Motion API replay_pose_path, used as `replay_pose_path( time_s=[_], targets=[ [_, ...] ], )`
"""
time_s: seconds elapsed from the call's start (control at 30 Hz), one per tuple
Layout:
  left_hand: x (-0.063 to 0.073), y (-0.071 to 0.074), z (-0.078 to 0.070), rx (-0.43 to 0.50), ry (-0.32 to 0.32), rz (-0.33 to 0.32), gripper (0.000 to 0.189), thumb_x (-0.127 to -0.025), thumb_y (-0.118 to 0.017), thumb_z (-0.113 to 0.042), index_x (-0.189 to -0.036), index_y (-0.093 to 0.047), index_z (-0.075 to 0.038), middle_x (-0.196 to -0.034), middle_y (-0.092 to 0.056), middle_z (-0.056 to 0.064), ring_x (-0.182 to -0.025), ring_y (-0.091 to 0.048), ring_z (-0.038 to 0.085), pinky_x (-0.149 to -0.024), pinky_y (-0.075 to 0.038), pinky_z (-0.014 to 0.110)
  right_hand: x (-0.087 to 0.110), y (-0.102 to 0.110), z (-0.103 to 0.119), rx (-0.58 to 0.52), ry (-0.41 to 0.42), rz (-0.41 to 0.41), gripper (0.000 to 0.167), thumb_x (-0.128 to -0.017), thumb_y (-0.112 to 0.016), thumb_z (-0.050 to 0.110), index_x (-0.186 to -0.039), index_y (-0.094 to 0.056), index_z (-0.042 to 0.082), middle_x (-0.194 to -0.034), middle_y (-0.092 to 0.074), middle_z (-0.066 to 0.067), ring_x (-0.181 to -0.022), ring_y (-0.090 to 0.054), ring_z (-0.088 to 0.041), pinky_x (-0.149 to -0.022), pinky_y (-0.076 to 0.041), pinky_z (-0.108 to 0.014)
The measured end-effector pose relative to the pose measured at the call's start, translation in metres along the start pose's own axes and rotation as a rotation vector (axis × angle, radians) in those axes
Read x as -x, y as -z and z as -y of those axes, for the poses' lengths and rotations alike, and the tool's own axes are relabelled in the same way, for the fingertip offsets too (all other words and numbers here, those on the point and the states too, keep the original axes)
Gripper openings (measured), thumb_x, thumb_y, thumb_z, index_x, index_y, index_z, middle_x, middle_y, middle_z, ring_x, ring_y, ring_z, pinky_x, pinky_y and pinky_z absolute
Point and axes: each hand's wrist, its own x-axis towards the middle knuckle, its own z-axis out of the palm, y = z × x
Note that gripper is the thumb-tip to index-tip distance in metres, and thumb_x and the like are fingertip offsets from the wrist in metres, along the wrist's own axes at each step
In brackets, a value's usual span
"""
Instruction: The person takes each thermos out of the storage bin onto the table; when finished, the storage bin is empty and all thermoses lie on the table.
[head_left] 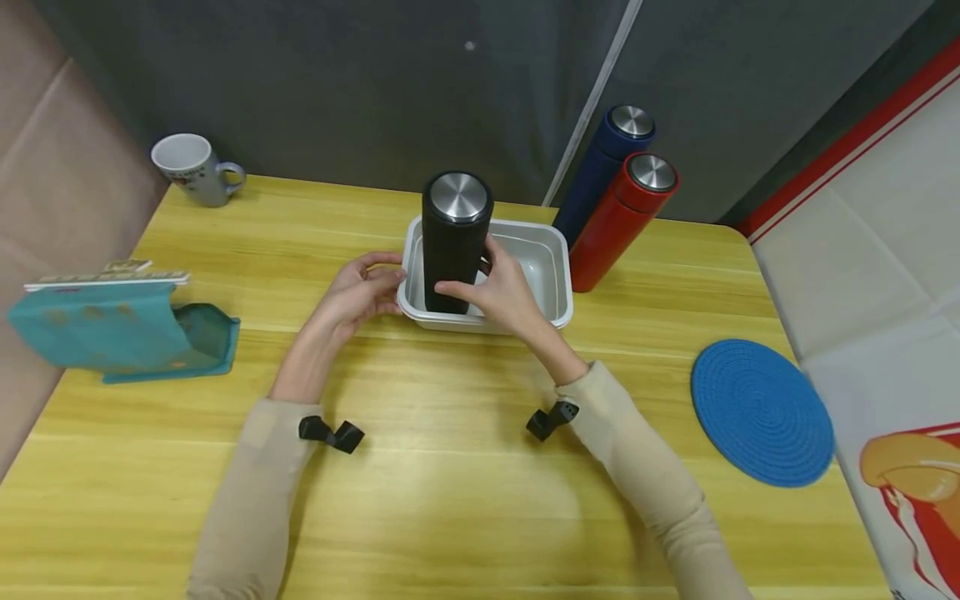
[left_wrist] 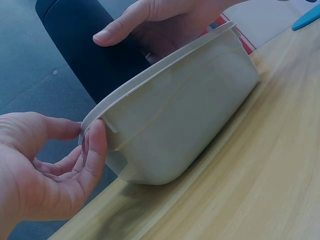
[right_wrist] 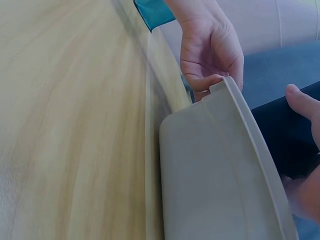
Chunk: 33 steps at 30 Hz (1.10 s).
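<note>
A black thermos (head_left: pixel 454 258) with a silver-topped lid stands upright at the left end of a light grey plastic tub (head_left: pixel 557 275). The right hand (head_left: pixel 504 292) grips the thermos around its lower body, thumb across the front; some of its fingers are hidden behind the bottle. At the tub's left end, the left hand (head_left: pixel 360 292) pinches the rim between thumb and fingers, as the left wrist view shows with the hand (left_wrist: pixel 55 165) at the rim's corner. The thermos's base is partly hidden by the tub wall.
Right of the tub stand a red thermos (head_left: pixel 618 225) and a blue thermos (head_left: pixel 600 162), close together. A grey mug (head_left: pixel 197 177) is at the back left, a teal bag (head_left: pixel 112 329) at the left edge. A round blue woven mat (head_left: pixel 762 412) lies right on the wooden table (head_left: pixel 435 500).
</note>
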Motion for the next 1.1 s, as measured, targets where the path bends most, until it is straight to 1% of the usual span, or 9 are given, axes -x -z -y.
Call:
replay_pose_path(
  time_s=[0.13,0.27,0.47,0.57,0.7,0.83,0.9,1.1],
  targets=[
    [0.000,-0.001,-0.001,0.003,0.002,0.017,0.037,-0.095,-0.060,-0.005,-0.128,-0.044,-0.002,-0.099,-0.062,0.014,-0.064,-0.061,0.018,-0.056,-0.055,0.026,0.000,0.005,0.002,-0.023,0.001,-0.013,0.070,-0.074,-0.085,0.015,-0.133,-0.048,0.001,-0.128,-0.057,-0.011,-0.117,-0.055,-0.020,-0.100,-0.045,-0.027],
    [-0.001,-0.001,-0.001,0.004,0.008,0.025,0.038,-0.095,-0.061,-0.005,-0.128,-0.044,-0.002,-0.102,-0.060,0.015,-0.064,-0.061,0.018,-0.057,-0.055,0.025,0.001,0.011,0.006,-0.037,0.013,-0.029,0.069,-0.074,-0.086,0.014,-0.132,-0.049,0.002,-0.126,-0.057,-0.011,-0.116,-0.055,-0.021,-0.100,-0.045,-0.029],
    [-0.001,-0.001,0.000,0.023,0.003,0.032,0.037,-0.094,-0.061,-0.004,-0.127,-0.045,-0.001,-0.103,-0.061,0.018,-0.065,-0.061,0.019,-0.056,-0.055,0.025,0.003,0.020,0.009,-0.065,0.034,-0.043,0.068,-0.074,-0.085,0.009,-0.131,-0.049,0.000,-0.127,-0.056,-0.012,-0.116,-0.055,-0.023,-0.101,-0.044,-0.028],
    [0.000,-0.001,0.000,0.028,-0.001,0.040,0.037,-0.094,-0.061,-0.004,-0.127,-0.045,-0.001,-0.104,-0.060,0.019,-0.066,-0.061,0.019,-0.056,-0.055,0.025,0.003,0.024,0.010,-0.059,0.032,-0.042,0.069,-0.074,-0.085,0.009,-0.132,-0.049,0.000,-0.127,-0.056,-0.012,-0.115,-0.055,-0.022,-0.100,-0.044,-0.026],
    [0.001,0.000,0.001,0.020,0.003,0.023,0.036,-0.095,-0.060,-0.004,-0.128,-0.045,-0.002,-0.106,-0.060,0.019,-0.067,-0.060,0.019,-0.057,-0.054,0.026,0.004,0.030,0.016,-0.075,0.004,-0.026,0.068,-0.075,-0.084,0.012,-0.133,-0.049,0.001,-0.127,-0.056,-0.011,-0.116,-0.055,-0.020,-0.100,-0.044,-0.027],
    [0.001,0.000,0.002,-0.002,0.007,0.003,0.036,-0.095,-0.060,-0.004,-0.128,-0.046,-0.003,-0.106,-0.060,0.018,-0.068,-0.060,0.018,-0.057,-0.054,0.026,0.006,0.040,0.022,-0.112,-0.020,-0.027,0.067,-0.077,-0.083,0.012,-0.134,-0.048,0.002,-0.128,-0.056,-0.009,-0.116,-0.055,-0.020,-0.101,-0.044,-0.030],
    [0.000,0.000,0.002,-0.008,0.008,0.004,0.037,-0.095,-0.060,-0.005,-0.129,-0.045,-0.002,-0.105,-0.061,0.017,-0.069,-0.060,0.018,-0.058,-0.054,0.026,0.007,0.046,0.025,-0.121,-0.020,-0.035,0.066,-0.078,-0.082,0.011,-0.134,-0.049,0.003,-0.127,-0.057,-0.009,-0.114,-0.056,-0.021,-0.101,-0.044,-0.031],
    [0.000,0.001,0.000,-0.014,0.006,0.010,0.040,-0.095,-0.061,-0.005,-0.131,-0.044,-0.002,-0.103,-0.062,0.018,-0.070,-0.060,0.018,-0.058,-0.055,0.026,0.006,0.067,0.036,-0.105,-0.007,-0.066,0.063,-0.078,-0.082,0.010,-0.132,-0.051,0.003,-0.124,-0.059,-0.010,-0.110,-0.057,-0.022,-0.099,-0.046,-0.031]
  ],
)
